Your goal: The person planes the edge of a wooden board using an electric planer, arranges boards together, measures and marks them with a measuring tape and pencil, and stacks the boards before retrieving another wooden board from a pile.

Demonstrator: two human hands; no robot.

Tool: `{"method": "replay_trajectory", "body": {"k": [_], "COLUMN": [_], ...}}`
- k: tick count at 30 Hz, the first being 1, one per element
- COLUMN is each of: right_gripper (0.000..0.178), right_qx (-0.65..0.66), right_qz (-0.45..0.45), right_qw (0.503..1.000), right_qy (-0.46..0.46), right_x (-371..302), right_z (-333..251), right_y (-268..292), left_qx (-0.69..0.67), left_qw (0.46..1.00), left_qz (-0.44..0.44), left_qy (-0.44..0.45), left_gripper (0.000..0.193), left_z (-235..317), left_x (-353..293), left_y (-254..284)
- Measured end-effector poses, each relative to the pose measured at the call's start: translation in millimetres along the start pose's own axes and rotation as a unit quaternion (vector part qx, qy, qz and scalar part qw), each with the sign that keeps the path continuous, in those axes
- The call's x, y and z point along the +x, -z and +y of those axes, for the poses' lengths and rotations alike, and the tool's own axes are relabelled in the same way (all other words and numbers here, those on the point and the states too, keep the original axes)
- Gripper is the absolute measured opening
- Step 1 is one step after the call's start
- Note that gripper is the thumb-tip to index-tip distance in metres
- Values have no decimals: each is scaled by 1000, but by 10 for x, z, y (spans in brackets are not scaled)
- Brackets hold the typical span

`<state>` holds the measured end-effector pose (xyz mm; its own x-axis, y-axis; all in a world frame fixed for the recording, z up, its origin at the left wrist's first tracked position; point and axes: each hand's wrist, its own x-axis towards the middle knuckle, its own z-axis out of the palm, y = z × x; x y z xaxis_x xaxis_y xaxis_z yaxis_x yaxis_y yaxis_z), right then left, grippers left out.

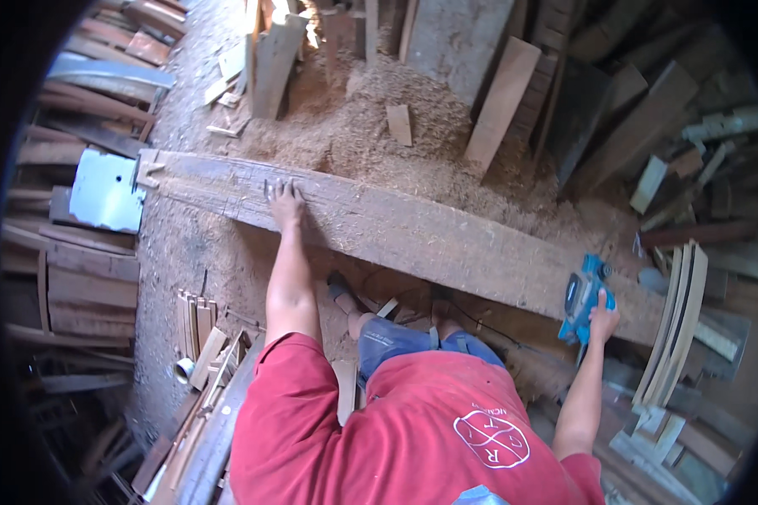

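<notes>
A long, thick wooden plank [429, 240] runs across in front of me, like a low bench. My left hand [286, 204] rests on its left part with the fingers stretched out over the near half of the surface. At the plank's right end, my right hand [603, 320] is wrapped round the handle of a blue electric planer [574, 305], which is on or just over the wood; any gap beneath it cannot be made out. A small notched wooden stop [149, 168] sits at the plank's far left end.
Wood shavings [354, 126] are heaped behind the plank, with upright boards [503, 105] leaning there. Curved wooden strips [680, 324] stand at its right end. Stacked timber [88, 278] and a pale sheet [107, 191] lie left. Offcuts [210, 358] lie near my left side.
</notes>
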<state>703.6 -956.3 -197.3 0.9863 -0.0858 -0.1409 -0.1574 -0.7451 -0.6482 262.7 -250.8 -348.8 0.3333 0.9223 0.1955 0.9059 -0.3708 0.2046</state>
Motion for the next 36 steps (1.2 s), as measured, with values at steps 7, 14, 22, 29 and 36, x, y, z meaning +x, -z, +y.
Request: {"method": "replay_trajectory", "body": {"k": [7,14,22,29,36], "right_gripper": [50,45,37,52,54], "right_qx": [-1,12,87,-248,-140], "right_qz": [2,-4,-110,93,-136], "right_qw": [998,1000,989,922,842], "right_qy": [56,29,55,284,503], "right_x": [-57,-33,-308,-988,-2200], "right_z": [-24,-105,-285,-1397,-2457], "right_y": [-59,-36,-343,-784,-2347], "left_qx": [-97,-215,-191,-178,-113], "left_qw": [975,959,856,968,842], "left_qz": [-103,-76,-246,-122,-203], "left_qy": [172,-169,-412,-129,486], "left_gripper": [70,68,73,66,52], "left_z": [396,2318,3133,1518,-1326], "left_x": [-583,-2373,-2913,-2637,-4119], "left_y": [255,700,608,837,689]}}
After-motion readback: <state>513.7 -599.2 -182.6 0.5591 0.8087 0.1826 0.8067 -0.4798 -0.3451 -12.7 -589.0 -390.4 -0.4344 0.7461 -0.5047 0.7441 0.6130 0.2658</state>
